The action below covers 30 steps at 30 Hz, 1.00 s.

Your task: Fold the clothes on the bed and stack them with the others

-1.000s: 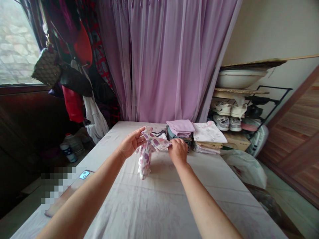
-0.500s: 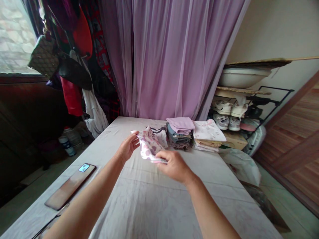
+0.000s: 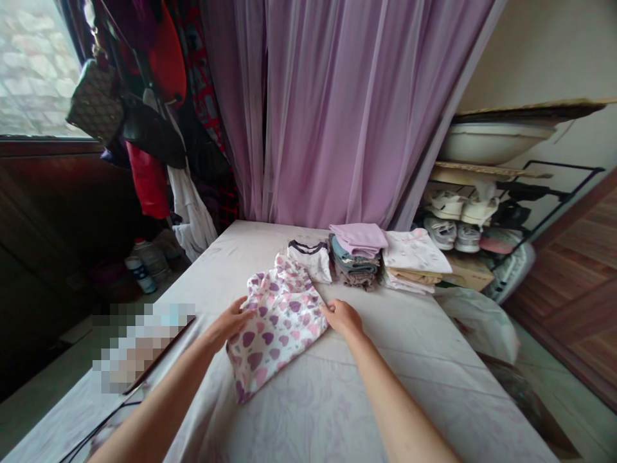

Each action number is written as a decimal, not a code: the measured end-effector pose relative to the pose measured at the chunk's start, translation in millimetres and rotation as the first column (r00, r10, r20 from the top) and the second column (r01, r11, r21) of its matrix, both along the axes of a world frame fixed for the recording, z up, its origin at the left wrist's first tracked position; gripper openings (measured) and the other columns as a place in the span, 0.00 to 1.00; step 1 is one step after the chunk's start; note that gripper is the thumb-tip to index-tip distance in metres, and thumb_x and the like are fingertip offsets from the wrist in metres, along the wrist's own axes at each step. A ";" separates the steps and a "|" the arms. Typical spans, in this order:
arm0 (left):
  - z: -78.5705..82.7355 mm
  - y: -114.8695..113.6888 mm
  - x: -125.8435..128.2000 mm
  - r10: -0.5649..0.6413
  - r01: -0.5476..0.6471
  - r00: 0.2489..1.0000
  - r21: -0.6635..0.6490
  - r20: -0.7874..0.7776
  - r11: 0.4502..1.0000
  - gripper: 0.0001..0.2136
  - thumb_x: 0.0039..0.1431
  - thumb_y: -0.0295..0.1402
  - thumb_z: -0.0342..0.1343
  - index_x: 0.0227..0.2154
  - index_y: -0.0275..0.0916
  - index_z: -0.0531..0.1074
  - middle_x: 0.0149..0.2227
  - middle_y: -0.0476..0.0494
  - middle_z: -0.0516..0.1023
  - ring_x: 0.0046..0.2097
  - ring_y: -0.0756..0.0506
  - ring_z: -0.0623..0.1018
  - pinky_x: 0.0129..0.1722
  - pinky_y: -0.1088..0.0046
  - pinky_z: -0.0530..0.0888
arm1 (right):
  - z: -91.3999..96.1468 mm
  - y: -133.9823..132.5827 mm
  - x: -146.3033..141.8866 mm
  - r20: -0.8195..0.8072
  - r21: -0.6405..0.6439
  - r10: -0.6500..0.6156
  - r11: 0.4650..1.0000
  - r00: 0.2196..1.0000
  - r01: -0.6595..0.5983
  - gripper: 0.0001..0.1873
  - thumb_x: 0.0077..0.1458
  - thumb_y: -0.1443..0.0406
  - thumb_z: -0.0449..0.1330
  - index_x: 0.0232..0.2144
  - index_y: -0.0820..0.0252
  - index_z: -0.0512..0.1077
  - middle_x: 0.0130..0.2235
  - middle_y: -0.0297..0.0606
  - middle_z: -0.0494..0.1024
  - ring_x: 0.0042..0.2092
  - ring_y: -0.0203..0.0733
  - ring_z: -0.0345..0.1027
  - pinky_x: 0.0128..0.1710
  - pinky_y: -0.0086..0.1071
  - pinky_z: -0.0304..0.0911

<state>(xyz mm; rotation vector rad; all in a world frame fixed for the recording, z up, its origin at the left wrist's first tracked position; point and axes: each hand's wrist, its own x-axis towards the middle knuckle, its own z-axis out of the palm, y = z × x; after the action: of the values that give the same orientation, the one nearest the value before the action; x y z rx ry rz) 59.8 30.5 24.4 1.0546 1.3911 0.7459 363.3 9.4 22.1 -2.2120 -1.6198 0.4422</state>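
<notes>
A white heart-print garment with pink and purple hearts lies spread flat on the pale sheet of the bed. My left hand is at its left edge, and my right hand is at its right edge, both with fingertips on the cloth and seeming to hold it. Just behind the garment lies a white shirt with a dark collar. Folded clothes stand in stacks farther back: a lilac and blue-grey pile and a pale pink pile.
A pixelated patch covers something at the left of the sheet. A purple curtain hangs behind the bed. Bags and clothes hang at the left. A shoe rack, cardboard box and white plastic bag stand at the right.
The heart-print garment has gone from bunched in my raised hands to lying flat on the sheet. My hands have moved down and apart. The collared shirt behind it now shows fully.
</notes>
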 end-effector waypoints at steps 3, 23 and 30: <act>-7.1 -3.5 -2.5 -0.076 0.077 0.996 0.019 -0.049 0.997 0.40 0.44 0.41 0.69 0.61 0.42 0.62 0.47 0.37 0.80 0.43 0.37 0.81 0.36 0.68 0.77 | 1.5 0.2 -3.4 -0.026 -0.082 0.039 0.996 0.999 -0.041 0.11 0.50 0.58 0.59 0.24 0.56 0.75 0.30 0.38 0.80 0.34 0.43 0.73 0.30 0.30 0.58; 6.1 32.9 57.9 0.060 0.274 0.748 0.391 -0.661 0.879 0.11 0.53 0.43 0.57 0.27 0.41 0.75 0.35 0.40 0.81 0.37 0.40 0.77 0.34 0.70 0.63 | 3.6 -84.2 127.4 -0.032 0.059 -0.219 0.974 0.975 0.220 0.15 0.52 0.54 0.56 0.34 0.55 0.77 0.39 0.42 0.82 0.41 0.47 0.75 0.38 0.33 0.64; 12.4 73.8 91.2 -0.073 0.266 0.831 0.280 -0.551 0.922 0.11 0.50 0.44 0.61 0.27 0.42 0.77 0.24 0.45 0.78 0.31 0.43 0.77 0.31 0.72 0.63 | -14.1 -0.6 115.5 0.144 0.153 -0.040 0.988 0.989 0.018 0.14 0.49 0.58 0.61 0.38 0.56 0.78 0.44 0.43 0.80 0.47 0.50 0.72 0.46 0.38 0.64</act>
<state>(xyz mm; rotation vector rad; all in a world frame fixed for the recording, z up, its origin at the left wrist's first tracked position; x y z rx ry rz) 151.0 104.4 36.8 1.7468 1.6309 0.5948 478.9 8.8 7.9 -2.1942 -1.6328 0.1452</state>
